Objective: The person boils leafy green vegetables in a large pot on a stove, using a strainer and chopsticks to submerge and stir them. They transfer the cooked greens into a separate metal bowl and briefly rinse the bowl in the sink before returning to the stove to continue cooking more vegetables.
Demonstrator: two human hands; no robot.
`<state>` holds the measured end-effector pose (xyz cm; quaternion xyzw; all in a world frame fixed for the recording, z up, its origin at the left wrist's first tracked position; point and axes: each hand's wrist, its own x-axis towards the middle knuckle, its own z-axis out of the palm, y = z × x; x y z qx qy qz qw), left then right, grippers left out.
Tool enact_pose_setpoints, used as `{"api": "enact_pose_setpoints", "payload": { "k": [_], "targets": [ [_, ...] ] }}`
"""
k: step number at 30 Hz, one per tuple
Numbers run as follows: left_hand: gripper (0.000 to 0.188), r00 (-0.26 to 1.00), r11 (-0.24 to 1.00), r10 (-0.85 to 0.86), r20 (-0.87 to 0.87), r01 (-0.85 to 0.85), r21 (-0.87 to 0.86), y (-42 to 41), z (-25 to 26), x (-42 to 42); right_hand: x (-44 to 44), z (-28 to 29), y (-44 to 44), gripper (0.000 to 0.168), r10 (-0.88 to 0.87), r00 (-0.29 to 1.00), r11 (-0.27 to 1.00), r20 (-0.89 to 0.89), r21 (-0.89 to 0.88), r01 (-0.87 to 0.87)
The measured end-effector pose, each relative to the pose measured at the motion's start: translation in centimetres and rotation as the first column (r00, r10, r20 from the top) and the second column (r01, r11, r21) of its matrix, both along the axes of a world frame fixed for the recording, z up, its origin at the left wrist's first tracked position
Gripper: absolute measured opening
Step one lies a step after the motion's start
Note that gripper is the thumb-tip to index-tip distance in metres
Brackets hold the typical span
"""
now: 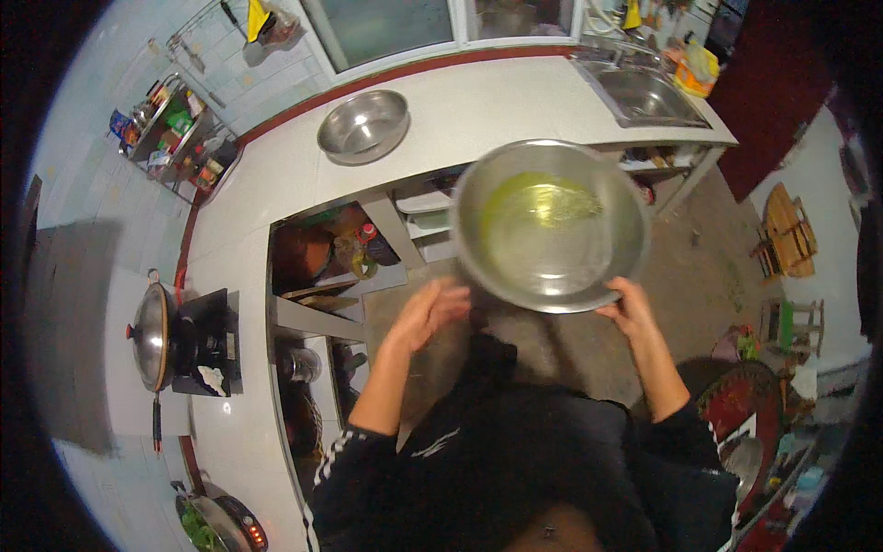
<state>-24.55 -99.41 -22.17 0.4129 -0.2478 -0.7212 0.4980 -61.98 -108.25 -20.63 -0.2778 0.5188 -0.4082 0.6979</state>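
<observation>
A large stainless steel basin [552, 262], with some yellow-green liquid in it, is held up over the floor in front of the counter. My right hand [629, 307] grips its rim at the lower right. My left hand [436, 310] is just left of the basin, blurred, its fingers apart and holding nothing. Behind, a second, smaller steel basin [365, 127] stands on the white counter [476, 103] below the window; it looks empty.
A steel sink [645, 96] is at the counter's right end. On the left are a condiment rack [172, 138], a lidded wok [153, 337] on a stove and a pan of greens [200, 528]. Open shelves [338, 262] lie under the counter. A round red table [738, 407] stands at right.
</observation>
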Motion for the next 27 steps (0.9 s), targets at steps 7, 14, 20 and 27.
{"api": "enact_pose_setpoints", "payload": {
  "k": [7,14,20,27],
  "targets": [
    [0.050,0.739,0.843,0.538,-0.405,-0.460,0.279,-20.6,-3.7,11.8,-6.9,-0.3,-10.8,0.018,-0.380,0.924,0.924,-0.032,-0.044,0.379],
    [0.049,0.572,0.706,0.707,-0.416,-0.539,0.459,-35.5,-8.4,22.4,-16.7,-1.5,-18.9,0.015,-0.565,0.813,0.822,0.140,0.008,0.569],
    [0.048,0.463,0.611,0.781,-0.419,-0.705,0.360,-40.3,-12.5,26.6,-18.2,0.4,-29.3,0.017,-0.714,0.681,0.697,0.161,0.072,0.714],
    [0.041,0.498,0.671,0.742,-0.450,-0.571,0.473,-41.9,-11.4,28.2,-25.5,1.1,-44.7,0.005,-0.753,0.658,0.657,0.008,-0.054,0.752]
  ]
}}
